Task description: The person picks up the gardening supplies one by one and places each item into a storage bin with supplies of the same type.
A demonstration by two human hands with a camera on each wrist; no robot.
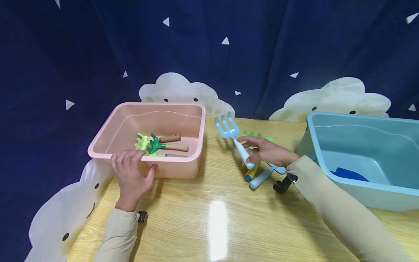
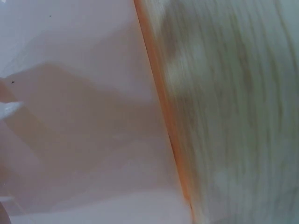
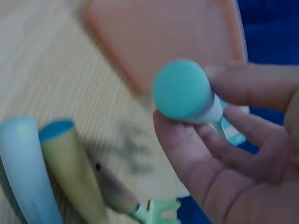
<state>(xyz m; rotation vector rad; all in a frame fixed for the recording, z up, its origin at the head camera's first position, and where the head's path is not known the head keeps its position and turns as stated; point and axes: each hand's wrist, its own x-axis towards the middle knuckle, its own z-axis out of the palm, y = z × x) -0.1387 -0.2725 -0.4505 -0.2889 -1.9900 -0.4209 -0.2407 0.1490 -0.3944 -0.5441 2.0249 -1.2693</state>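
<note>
My right hand (image 1: 270,152) pinches the handle of a light blue toy garden fork (image 1: 240,147), lifted above the table with its tines toward the back. In the right wrist view the round turquoise handle end (image 3: 181,88) faces the camera between thumb and fingers. My left hand (image 1: 132,178) holds the front rim of the pink bin (image 1: 173,169), thumb against the outer wall. Inside that bin lie a dark green rake (image 1: 157,145), a light green rake (image 1: 141,141) and other wooden-handled tools. Below my right hand is a pile with a light blue handle (image 1: 262,178) and a yellow handle (image 1: 252,171).
A blue bin (image 1: 314,145) stands at the right with a dark blue piece (image 1: 350,174) in it. Light green tines (image 1: 252,134) show behind my right hand. A dark blue curtain (image 1: 196,47) with white clouds hangs behind the wooden table (image 1: 183,218).
</note>
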